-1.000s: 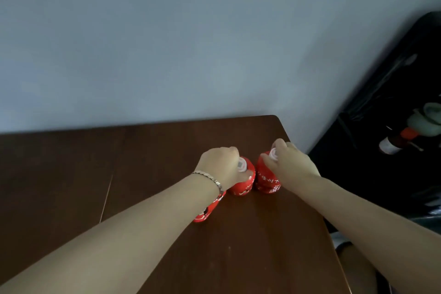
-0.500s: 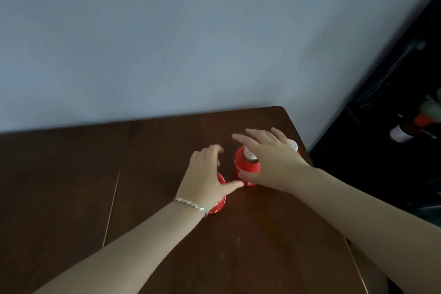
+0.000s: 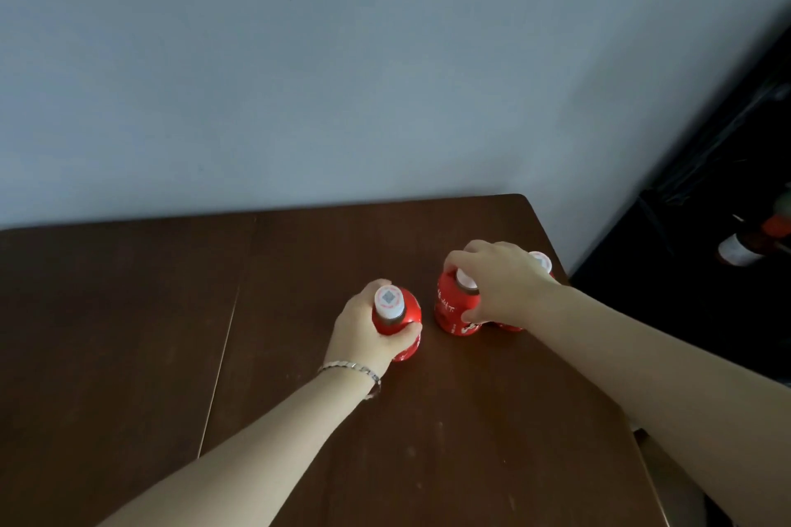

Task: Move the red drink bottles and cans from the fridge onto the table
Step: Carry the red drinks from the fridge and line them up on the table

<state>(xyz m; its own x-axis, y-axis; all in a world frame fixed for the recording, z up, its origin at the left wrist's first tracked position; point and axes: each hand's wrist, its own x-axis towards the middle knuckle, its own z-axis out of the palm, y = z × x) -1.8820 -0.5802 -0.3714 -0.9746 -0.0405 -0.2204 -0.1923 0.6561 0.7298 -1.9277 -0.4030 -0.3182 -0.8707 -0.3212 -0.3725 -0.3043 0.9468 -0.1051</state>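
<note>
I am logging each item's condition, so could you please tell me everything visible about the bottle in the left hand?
The bottle is small and squat, with a glossy red body and a white cap that bears a square printed code. A dark band shows just below the cap. It appears to stand upright on the brown table, apart from the next bottle on its right. The left hand grips it, fingers curled round, thumb across its front.

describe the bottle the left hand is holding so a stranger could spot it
On the brown table by the grey wall, three red bottles stand near the far right corner. Yours is the left bottle, in the left hand. It stands alone, white cap uncovered; the right hand grips the middle bottle beside the third bottle.
</note>
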